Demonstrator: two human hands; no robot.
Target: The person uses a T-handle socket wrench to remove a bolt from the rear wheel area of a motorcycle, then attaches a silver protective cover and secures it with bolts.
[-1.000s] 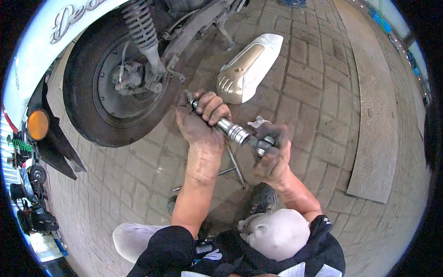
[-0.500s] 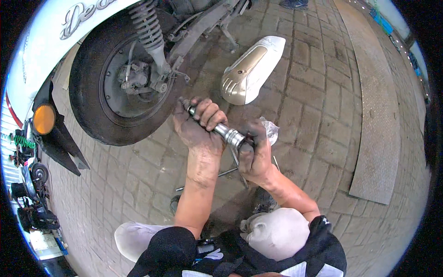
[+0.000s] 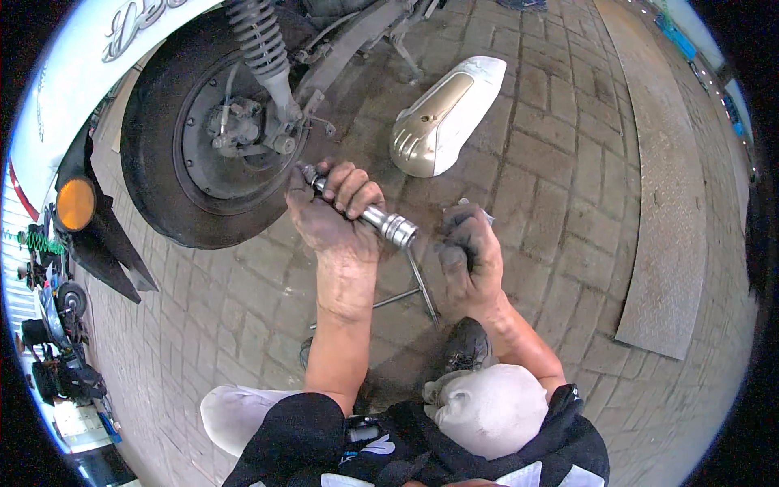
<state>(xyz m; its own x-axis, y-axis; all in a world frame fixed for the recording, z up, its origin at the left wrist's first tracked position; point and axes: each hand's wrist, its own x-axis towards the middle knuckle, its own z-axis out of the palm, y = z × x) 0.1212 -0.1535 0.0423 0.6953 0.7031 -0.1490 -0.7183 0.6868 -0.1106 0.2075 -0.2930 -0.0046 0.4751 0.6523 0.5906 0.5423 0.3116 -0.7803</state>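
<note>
My left hand (image 3: 341, 207) is wrapped round a shiny steel socket tool (image 3: 393, 229), a rod with a wider ringed end. That end points right and down, while its narrower tip pokes out past my thumb towards the wheel. Apart from it, to the right, my right hand (image 3: 471, 256) is closed with the fingers curled in; whatever they may hold is hidden. Both hands are dark with grease. On the paving below lies a T-handle wrench (image 3: 419, 286), partly behind my left forearm.
A scooter wheel (image 3: 150, 174) with a brake caliper (image 3: 237, 130) and coil shock absorber (image 3: 261, 49) stands at upper left, near an orange reflector (image 3: 76, 204). A white-and-gold cover (image 3: 442, 114) rests on the paving. A metal plate (image 3: 661, 243) lies at right.
My right hand has come away from the tool's ringed end and moved right. My left hand has shifted slightly left with the tool, leaving that end uncovered.
</note>
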